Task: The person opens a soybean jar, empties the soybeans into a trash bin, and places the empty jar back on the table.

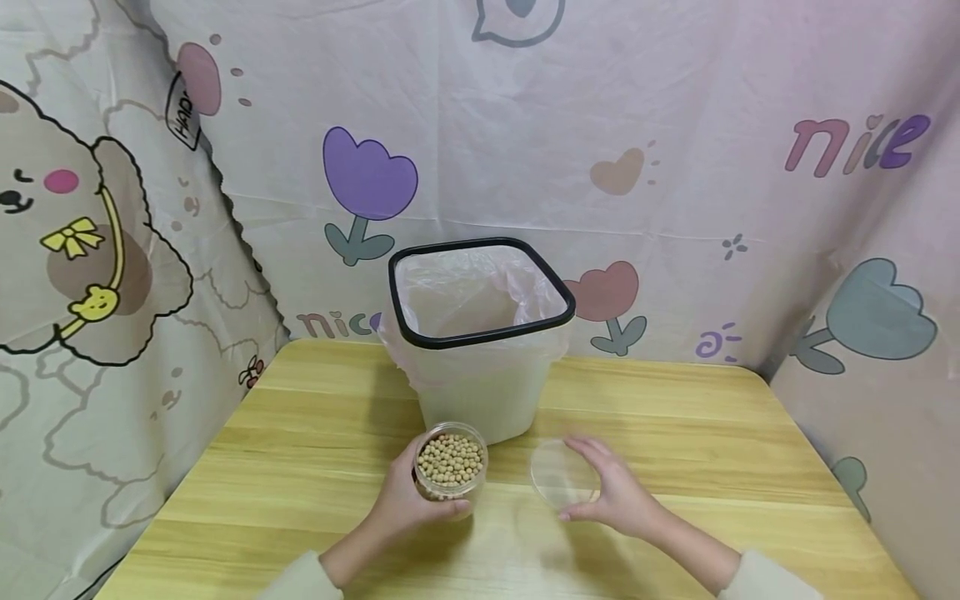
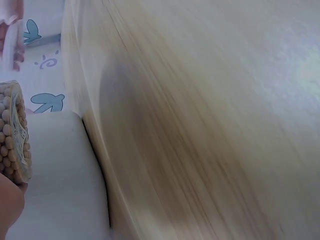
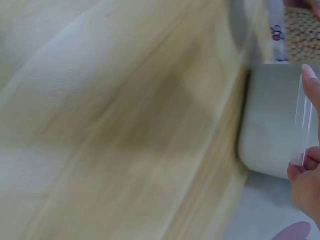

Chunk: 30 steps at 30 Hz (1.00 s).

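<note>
A clear round jar full of small tan beans, perhaps soybeans or chickpeas, is gripped by my left hand, thumb and fingers around its side. Its top is uncovered, so the beans show. To the right, my right hand pinches a clear round lid by its edge between thumb and fingers. In the right wrist view the lid is seen edge-on. Jar and lid are apart, both near the front of the bin.
A pale waste bin with a black rim and a thin plastic liner stands on the wooden table, just beyond the hands. A printed cloth hangs behind and along the sides.
</note>
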### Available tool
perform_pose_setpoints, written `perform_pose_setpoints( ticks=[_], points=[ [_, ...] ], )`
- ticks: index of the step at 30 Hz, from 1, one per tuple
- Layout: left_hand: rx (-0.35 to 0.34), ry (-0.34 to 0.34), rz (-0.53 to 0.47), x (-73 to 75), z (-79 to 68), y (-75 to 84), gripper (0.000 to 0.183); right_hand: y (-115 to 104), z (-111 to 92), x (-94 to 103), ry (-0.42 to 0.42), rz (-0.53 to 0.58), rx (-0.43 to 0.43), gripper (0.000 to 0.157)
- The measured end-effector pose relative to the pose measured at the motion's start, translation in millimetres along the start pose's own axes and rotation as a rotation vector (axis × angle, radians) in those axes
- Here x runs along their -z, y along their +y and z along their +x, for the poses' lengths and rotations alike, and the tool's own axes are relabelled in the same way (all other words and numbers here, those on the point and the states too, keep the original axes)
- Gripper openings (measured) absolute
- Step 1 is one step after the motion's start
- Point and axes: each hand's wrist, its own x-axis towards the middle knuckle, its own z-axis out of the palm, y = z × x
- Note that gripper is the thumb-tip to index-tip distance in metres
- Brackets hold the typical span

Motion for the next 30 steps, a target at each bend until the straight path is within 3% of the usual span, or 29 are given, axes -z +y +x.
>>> perform_pose_setpoints(
  ticks=[6,19,30],
  points=[
    [-0.007,0.019,0.025,7.1,-2.1,-1.7,0.095,11,-6,-10.0,-0.055,0.035,-0.073,0.093],
    [0.019,0.068,0.111,24.1,-3.9,-1.4,0.098,35,-20,-31.9,-0.115,0.056,-0.113,0.097],
    [-0.009,0.102,0.176,42.6,-4.0,-5.2,0.098,46,-28,-41.7,-0.158,0.03,-0.085,0.1]
  ],
)
